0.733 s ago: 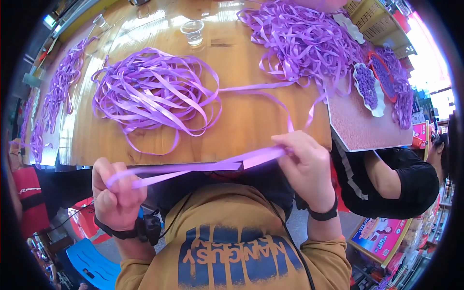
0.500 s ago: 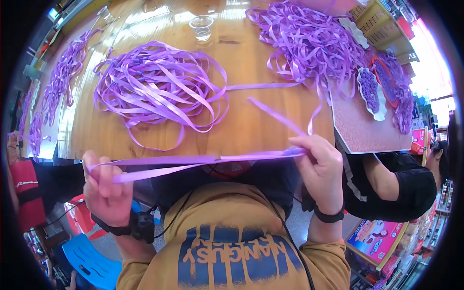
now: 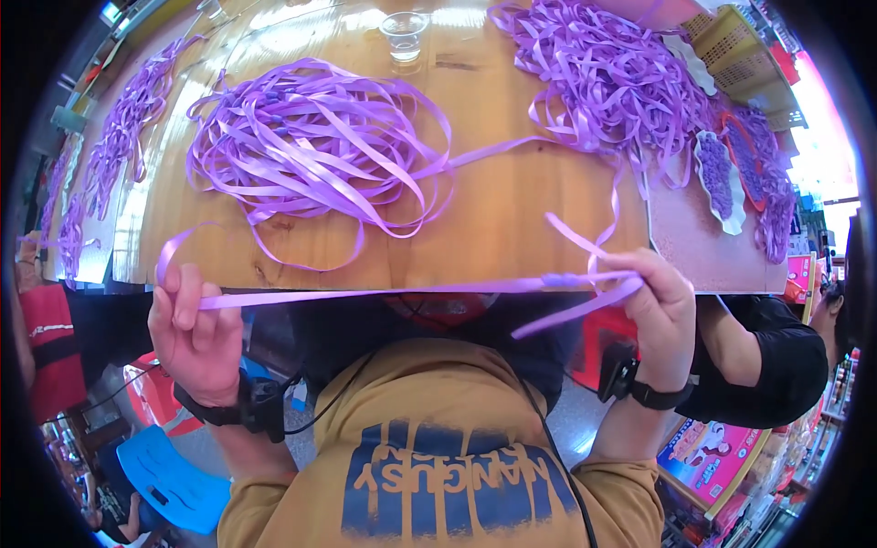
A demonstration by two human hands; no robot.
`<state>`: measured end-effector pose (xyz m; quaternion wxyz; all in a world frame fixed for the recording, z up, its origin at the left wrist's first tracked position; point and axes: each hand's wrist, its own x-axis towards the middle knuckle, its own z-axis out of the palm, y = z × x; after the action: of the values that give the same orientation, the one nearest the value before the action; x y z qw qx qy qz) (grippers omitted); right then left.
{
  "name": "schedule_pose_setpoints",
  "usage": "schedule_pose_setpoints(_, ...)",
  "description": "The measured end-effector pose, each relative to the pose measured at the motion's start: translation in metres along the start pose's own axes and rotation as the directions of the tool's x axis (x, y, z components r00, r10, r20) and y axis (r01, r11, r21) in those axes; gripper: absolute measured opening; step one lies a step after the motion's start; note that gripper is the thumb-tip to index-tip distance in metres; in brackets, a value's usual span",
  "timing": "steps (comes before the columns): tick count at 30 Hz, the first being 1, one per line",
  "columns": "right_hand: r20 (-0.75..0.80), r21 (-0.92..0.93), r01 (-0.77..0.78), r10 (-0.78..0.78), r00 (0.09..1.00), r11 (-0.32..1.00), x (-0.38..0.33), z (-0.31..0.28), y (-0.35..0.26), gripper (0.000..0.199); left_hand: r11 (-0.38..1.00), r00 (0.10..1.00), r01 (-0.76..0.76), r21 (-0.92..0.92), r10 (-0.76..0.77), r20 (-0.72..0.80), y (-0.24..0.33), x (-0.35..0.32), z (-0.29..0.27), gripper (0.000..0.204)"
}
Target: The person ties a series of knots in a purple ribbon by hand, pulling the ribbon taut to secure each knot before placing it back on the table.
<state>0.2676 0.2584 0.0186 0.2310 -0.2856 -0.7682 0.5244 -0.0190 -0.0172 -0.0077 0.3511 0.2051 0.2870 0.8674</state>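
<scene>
A purple satin ribbon [image 3: 393, 291] is stretched nearly straight between my hands, just off the table's near edge. My left hand [image 3: 196, 329] is closed on its left part, and a short curl of ribbon rises above those fingers. At the other side my right hand [image 3: 665, 315] pinches the ribbon between thumb and fingers. Beside the right fingertips sits a small darker purple lump [image 3: 559, 279], a bead or knot; I cannot tell which. One loose end hangs below the right hand, another points up and left over the table. Past my hands lies a wide coil of purple ribbon [image 3: 311, 146].
A tangled ribbon heap [image 3: 612, 82] covers the far right of the wooden table [image 3: 512, 215]. Beyond it are a white scalloped dish [image 3: 734, 215] of purple pieces, a red-rimmed dish and yellow baskets [image 3: 740, 55]. A clear cup [image 3: 405, 38] stands far back. Another person's arm [image 3: 731, 342] is at right.
My right hand has moved right and turned. The ribbon that hung doubled between my hands is now pulled into one taut strand, with a loose end below the right hand.
</scene>
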Motion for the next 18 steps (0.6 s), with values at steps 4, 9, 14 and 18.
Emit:
schedule_pose_setpoints(4,0.016,0.151,-0.098,0.097,0.995,0.984,0.018,-0.028,-0.004,0.021,0.998,0.997,-0.070,0.001,0.070,-0.029,0.012,-0.002,-0.008,0.012)
schedule_pose_setpoints(9,-0.083,0.094,-0.046,0.054,0.995,0.995,0.070,-0.082,0.012,0.029,0.993,0.994,-0.107,-0.056,0.108,0.010,0.030,-0.010,-0.013,0.012)
schedule_pose_setpoints(14,-0.429,0.004,-0.013,0.013,0.903,1.000,0.087,-0.086,0.001,0.040,0.995,0.995,-0.094,0.015,0.093,0.031,0.025,-0.022,-0.004,0.011)
schedule_pose_setpoints(18,-0.423,-0.277,0.066,-0.183,0.888,0.959,0.062,-0.026,-0.016,0.043,0.987,0.999,-0.032,0.159,0.034,-0.013,0.009,-0.033,0.013,0.021)
